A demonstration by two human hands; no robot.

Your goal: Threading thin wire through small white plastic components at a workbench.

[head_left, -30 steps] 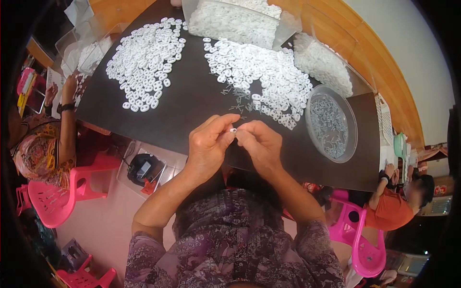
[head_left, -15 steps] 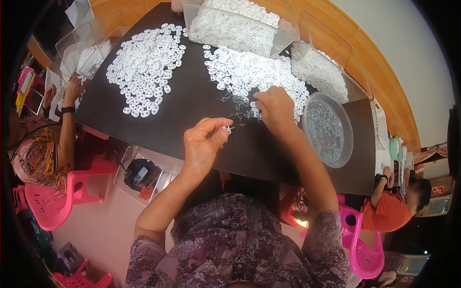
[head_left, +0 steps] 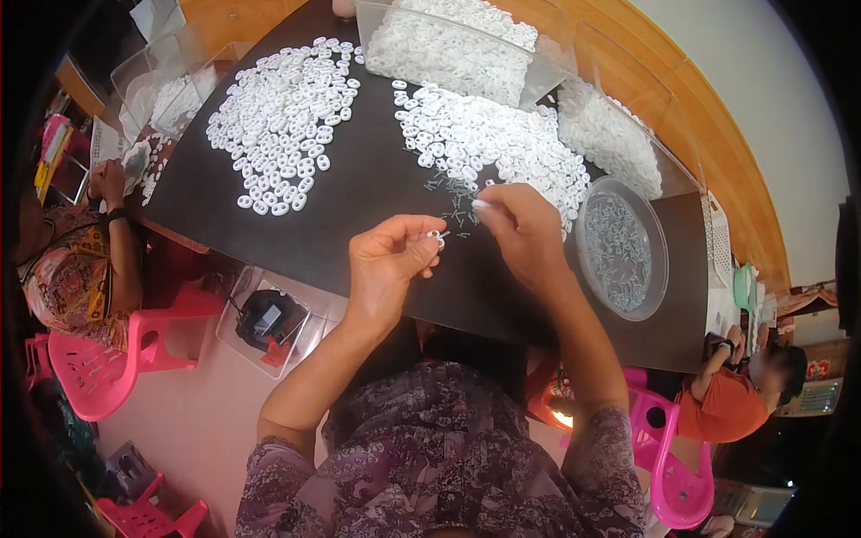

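Holding: my left hand (head_left: 387,262) pinches a small white ring piece (head_left: 434,237) at the fingertips, raised just above the dark table (head_left: 359,206).
Right hand: my right hand (head_left: 518,229) has left the left one and gone out to the loose metal pins (head_left: 453,193) scattered on the table; its fingertips are closed together over them, though I cannot tell whether a pin is caught between them.
Change: a second ago both hands met over one piece; now they are apart, so I judge that piece done and a fresh pin being fetched for the next.
Beside: a round clear dish (head_left: 623,247) of pins lies right of my right hand.
Farther: two spreads of white ring pieces (head_left: 287,117), then clear tubs (head_left: 457,45) full of more.
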